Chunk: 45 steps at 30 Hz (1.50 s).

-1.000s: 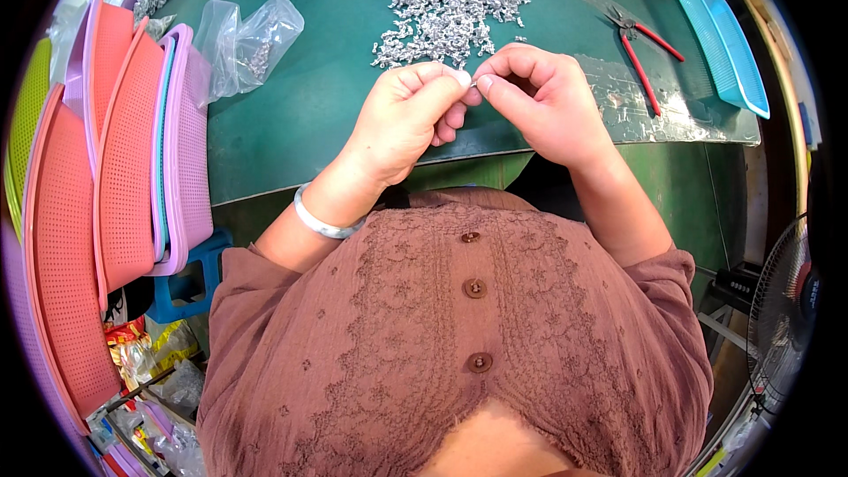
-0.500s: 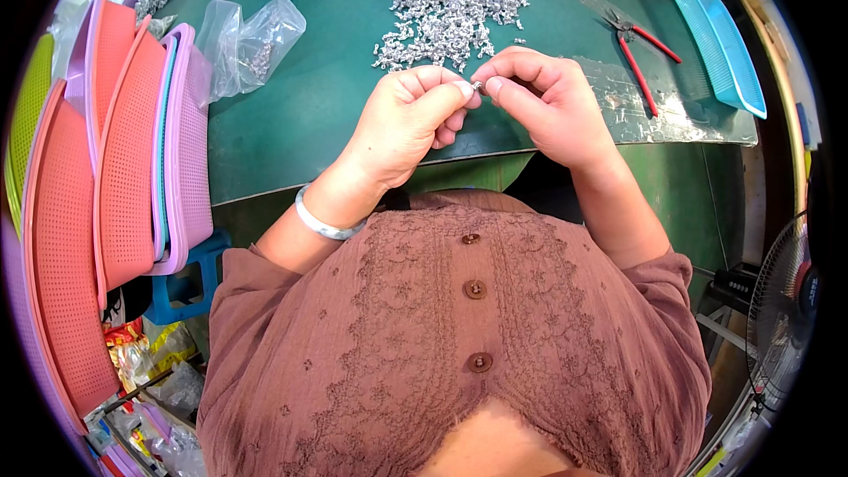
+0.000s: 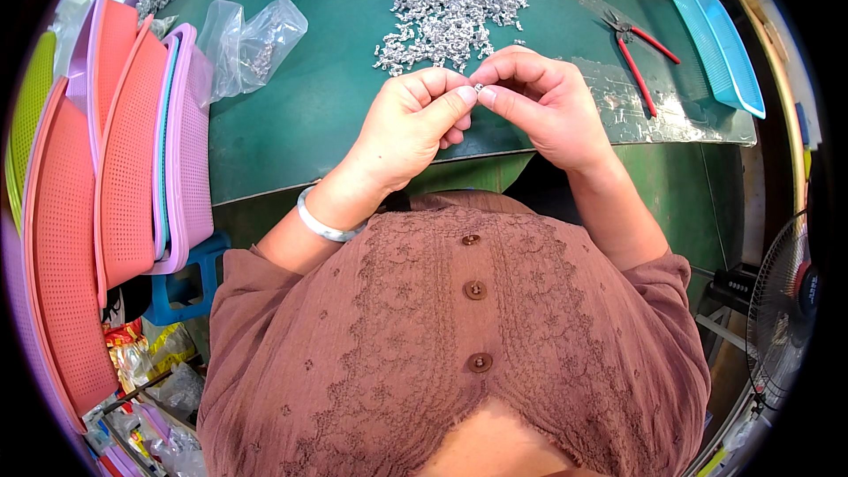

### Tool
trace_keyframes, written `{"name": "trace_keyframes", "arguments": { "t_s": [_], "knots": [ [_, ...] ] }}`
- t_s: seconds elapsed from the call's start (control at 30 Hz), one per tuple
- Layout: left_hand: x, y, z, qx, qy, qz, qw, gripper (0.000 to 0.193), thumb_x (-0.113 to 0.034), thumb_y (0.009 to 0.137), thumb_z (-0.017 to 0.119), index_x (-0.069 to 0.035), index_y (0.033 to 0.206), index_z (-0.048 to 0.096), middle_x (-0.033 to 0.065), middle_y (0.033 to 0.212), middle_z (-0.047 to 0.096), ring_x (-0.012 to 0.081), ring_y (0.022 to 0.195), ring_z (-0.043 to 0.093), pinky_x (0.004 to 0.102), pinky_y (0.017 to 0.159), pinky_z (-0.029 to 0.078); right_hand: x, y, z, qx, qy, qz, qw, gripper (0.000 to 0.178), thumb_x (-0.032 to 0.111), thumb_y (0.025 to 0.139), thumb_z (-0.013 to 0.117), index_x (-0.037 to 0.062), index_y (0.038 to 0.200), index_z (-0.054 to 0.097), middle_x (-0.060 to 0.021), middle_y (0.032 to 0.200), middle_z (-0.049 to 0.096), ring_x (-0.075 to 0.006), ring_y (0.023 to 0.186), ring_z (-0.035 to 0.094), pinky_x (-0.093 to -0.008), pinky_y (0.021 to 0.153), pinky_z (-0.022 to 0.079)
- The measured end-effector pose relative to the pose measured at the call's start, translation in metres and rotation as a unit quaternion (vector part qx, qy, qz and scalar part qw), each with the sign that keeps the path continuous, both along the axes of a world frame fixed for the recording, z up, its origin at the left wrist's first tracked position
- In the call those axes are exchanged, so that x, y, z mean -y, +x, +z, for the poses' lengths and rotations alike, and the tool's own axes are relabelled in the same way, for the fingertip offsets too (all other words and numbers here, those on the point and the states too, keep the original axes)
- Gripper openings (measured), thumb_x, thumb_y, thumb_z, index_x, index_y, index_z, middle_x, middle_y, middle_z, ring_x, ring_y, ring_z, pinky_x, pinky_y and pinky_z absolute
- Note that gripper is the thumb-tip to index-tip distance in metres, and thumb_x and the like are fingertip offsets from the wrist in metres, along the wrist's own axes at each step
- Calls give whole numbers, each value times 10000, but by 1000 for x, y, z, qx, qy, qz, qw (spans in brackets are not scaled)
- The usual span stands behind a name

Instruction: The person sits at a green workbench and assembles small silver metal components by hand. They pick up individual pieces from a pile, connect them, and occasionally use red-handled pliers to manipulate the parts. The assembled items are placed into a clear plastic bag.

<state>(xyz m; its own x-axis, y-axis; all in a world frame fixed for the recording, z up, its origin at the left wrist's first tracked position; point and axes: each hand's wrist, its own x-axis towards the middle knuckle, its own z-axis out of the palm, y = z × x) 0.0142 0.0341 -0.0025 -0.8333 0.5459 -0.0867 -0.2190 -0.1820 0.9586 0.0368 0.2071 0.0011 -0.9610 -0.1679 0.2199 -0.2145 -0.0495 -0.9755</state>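
Note:
Just over the front part of the green table, my two hands meet, thumbs and fingertips pinched together. Between them is a small silvery metal piece, mostly covered by the fingertips. My left hand is closed on one side of it, its other fingers curled under. On the opposite side my right hand grips it between thumb and forefinger. Right behind the hands spreads a heap of small silvery metal parts, similar in colour. The exact shape of the held piece is too small to make out.
Red-handled pliers lie open to the right, near a blue plastic basket. A clear plastic bag with a few parts rests left of the heap. Stacked pink and purple baskets stand at the left. A fan is at the lower right.
The fingertips have shifted very slightly around the small metal piece, and its visible face has turned a little. Both hands stay in nearly the same place.

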Motion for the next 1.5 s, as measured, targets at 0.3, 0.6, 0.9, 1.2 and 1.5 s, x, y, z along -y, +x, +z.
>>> {"name": "trace_keyframes", "arguments": {
  "t_s": [0.3, 0.6, 0.9, 1.2, 1.5],
  "knots": [
    [0, 2, 3, -22, -25, 32, 999, 135, -150, 869, 568, -25, 876, 618, -24, 674, 556, 34, 565, 481, 169, 516, 404, 3, 0, -2, -64, 45, -28, 997, 94, 41, 803, 603, -2, 883, 628, -20, 838, 593, -69, 762, 547, -213, 671, 450],
    [-1, 4, -1, -204, -52, 116, 971, 65, -51, 798, 616, 4, 830, 614, -13, 711, 577, 15, 611, 490, 166, 528, 397, 7, 6, 7, -124, 163, -94, 974, 97, 22, 785, 594, 4, 874, 628, -59, 812, 632, -122, 730, 583, -234, 640, 458],
    [2, 3, -2, -210, -64, 120, 968, 62, -48, 804, 601, 10, 815, 619, -28, 682, 564, 12, 597, 480, 167, 507, 382, 10, 5, 11, -176, 199, -91, 960, 95, 15, 772, 612, 5, 865, 628, -64, 776, 607, -145, 687, 577, -250, 602, 452],
    [4, -1, -2, -103, -27, 115, 988, 71, -59, 822, 589, 2, 818, 623, -48, 658, 545, 2, 559, 432, 166, 478, 341, 11, 4, 11, -153, 203, -89, 963, 70, 34, 765, 637, 5, 827, 618, -56, 769, 594, -116, 654, 563, -226, 558, 435],
    [4, 0, 3, -89, -48, 102, 990, 98, -72, 824, 585, 8, 845, 638, -21, 668, 578, 24, 563, 480, 174, 496, 388, 14, 3, 10, -158, 208, -117, 958, 45, 27, 759, 607, 1, 796, 610, -60, 720, 589, -119, 628, 544, -235, 546, 426]
  ]
}}
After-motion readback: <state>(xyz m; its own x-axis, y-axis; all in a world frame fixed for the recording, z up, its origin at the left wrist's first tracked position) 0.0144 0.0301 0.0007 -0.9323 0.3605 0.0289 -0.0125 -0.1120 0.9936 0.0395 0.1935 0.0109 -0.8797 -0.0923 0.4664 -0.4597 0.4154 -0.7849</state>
